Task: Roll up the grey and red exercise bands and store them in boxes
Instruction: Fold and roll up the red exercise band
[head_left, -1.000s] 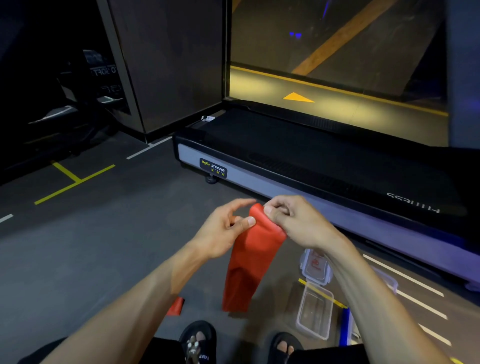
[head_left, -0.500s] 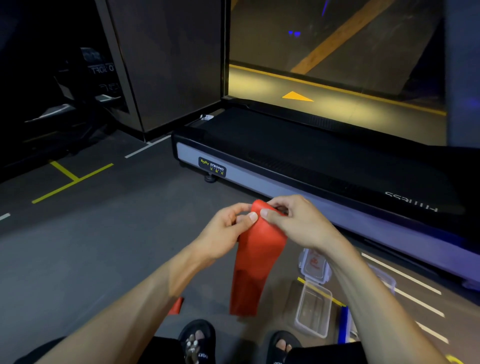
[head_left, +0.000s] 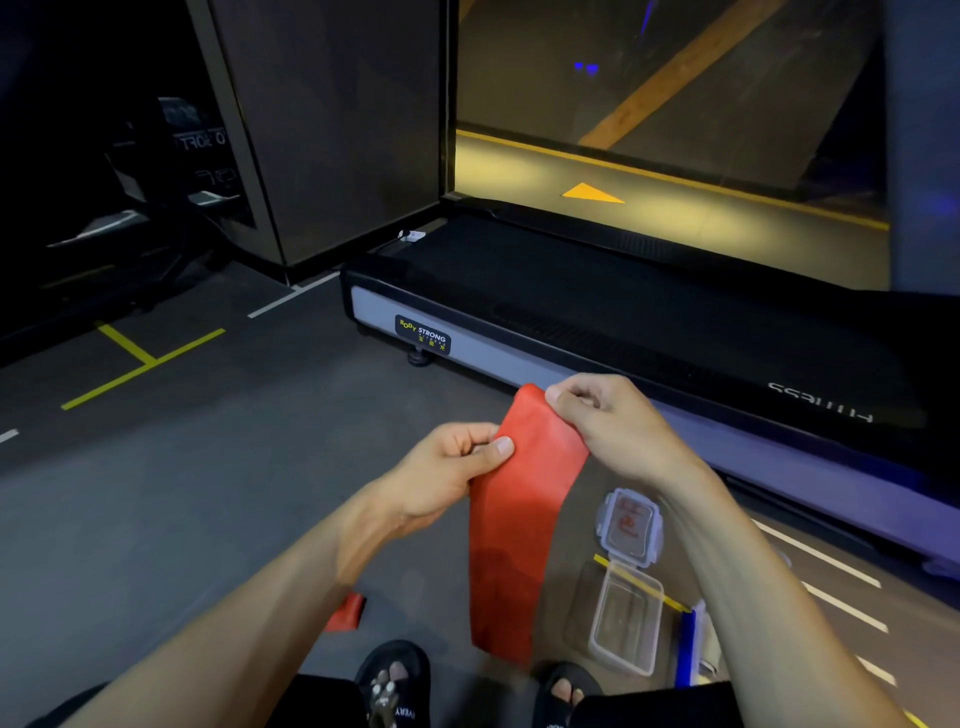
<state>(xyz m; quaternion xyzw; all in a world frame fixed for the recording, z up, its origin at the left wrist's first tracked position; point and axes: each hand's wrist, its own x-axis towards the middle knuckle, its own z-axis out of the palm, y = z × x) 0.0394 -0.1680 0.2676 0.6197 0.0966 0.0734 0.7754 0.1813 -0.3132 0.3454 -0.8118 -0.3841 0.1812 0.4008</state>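
Holding the red exercise band (head_left: 524, 499) up in front of me, I am pinching its top end with my right hand (head_left: 618, 431), fingers curled over the edge, while my left hand (head_left: 447, 473) is gripping its side edge a little lower, thumb pressed on the rubber. The band is hanging flat and unrolled, its lower end dangling above my sandalled feet (head_left: 395, 680). To the right of the band, a clear plastic box (head_left: 626, 623) is lying open on the floor (head_left: 197, 493), its lid (head_left: 631, 525) just beyond it. Left of the band, a small red piece (head_left: 347, 613) is showing beneath my left forearm. Beyond the band, a treadmill (head_left: 649, 332) is standing.
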